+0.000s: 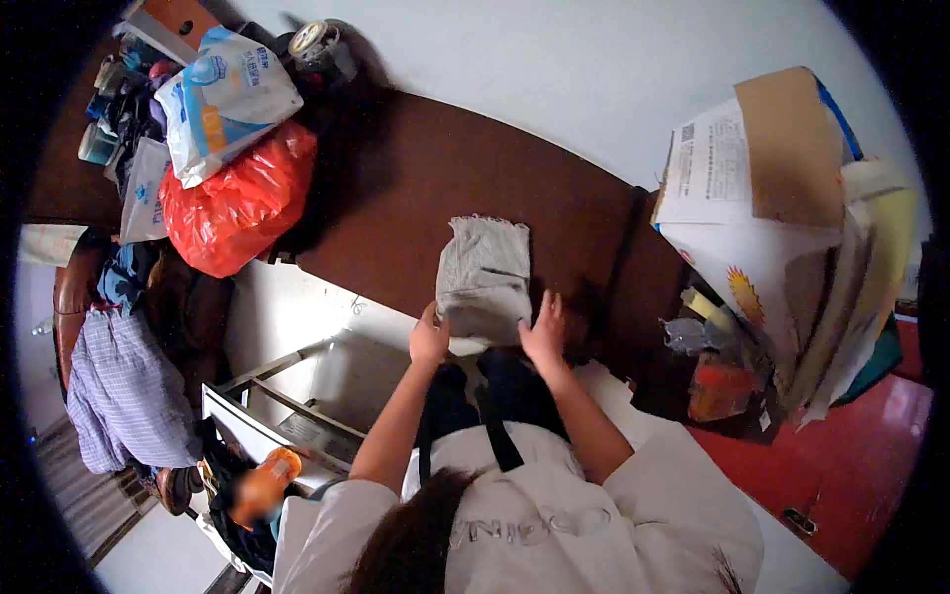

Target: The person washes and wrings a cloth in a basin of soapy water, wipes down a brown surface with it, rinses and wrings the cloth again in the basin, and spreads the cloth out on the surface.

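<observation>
A folded light grey-beige cloth (485, 262) with a fringed far edge lies on the dark brown tabletop, its near end reaching the table's front edge. My left hand (428, 338) is at the near left corner of the cloth, thumb and fingers apart, seemingly touching its side. On the other side, my right hand (544, 331) has its fingers stretched out and spread, beside the near right corner. Both palms face inward toward the cloth. Whether the left fingertips press on the fabric is hard to see.
The dark brown table (396, 178) runs along a white wall. A red plastic bag (237, 203) and a white-blue package (228, 104) sit at its left end. To the right stands a cardboard box (752, 198). Checked fabric (129, 386) hangs over a brown seat at left.
</observation>
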A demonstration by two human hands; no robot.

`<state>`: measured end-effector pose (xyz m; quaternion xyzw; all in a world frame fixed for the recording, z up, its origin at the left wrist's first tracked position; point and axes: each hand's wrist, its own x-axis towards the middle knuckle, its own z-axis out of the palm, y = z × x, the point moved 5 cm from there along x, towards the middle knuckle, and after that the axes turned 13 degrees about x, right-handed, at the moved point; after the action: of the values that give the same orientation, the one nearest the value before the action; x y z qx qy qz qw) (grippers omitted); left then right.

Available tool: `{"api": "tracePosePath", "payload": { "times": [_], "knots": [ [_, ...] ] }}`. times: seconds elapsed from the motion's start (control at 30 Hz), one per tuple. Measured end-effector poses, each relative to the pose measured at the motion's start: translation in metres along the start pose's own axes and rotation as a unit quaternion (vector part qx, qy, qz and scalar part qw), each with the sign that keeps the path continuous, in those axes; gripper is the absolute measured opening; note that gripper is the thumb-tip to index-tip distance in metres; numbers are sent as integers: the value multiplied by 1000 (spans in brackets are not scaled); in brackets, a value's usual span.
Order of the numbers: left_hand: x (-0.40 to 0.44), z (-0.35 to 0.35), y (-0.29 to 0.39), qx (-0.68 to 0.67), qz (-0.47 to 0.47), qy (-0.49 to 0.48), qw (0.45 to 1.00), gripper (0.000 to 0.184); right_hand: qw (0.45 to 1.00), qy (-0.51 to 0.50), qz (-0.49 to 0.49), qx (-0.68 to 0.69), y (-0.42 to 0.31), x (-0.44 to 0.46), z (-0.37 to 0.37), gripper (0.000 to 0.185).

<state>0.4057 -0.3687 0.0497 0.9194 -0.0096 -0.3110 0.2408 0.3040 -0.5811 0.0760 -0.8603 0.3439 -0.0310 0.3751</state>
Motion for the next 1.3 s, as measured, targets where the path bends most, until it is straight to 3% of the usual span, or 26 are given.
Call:
{"api": "tracePosePath", "payload": {
  "times": [0.17, 0.3, 0.37, 0.67, 0.9, 1.0, 1.17, 1.3],
  "knots": [
    [5, 2, -11, 78, 116, 278, 950, 54, 975, -51, -209, -52, -53, 23, 63, 71],
    [34, -11, -10, 100, 112, 333, 931, 54, 952, -84, -233, -180, -35, 36, 111, 68],
    [51, -14, -15, 107, 81, 353, 926, 54, 958, -82, -215, -168, -21, 27, 108, 67],
    [72, 2, -39, 119, -74, 320, 937, 56, 979, 12, -128, -156, 16, 21, 78, 66],
    [80, 5, -45, 94, -27, 371, 924, 57, 976, 10, -105, -191, 13, 33, 76, 66],
    [78, 4, -43, 93, -25, 366, 926, 56, 971, 55, -51, -228, 12, 83, 64, 67],
    [76, 7, -32, 148, -53, 353, 922, 54, 964, 109, -36, -238, 22, 197, 35, 67],
    [77, 8, -33, 171, -57, 359, 916, 52, 962, 119, -35, -243, 25, 236, 27, 66]
  ]
}}
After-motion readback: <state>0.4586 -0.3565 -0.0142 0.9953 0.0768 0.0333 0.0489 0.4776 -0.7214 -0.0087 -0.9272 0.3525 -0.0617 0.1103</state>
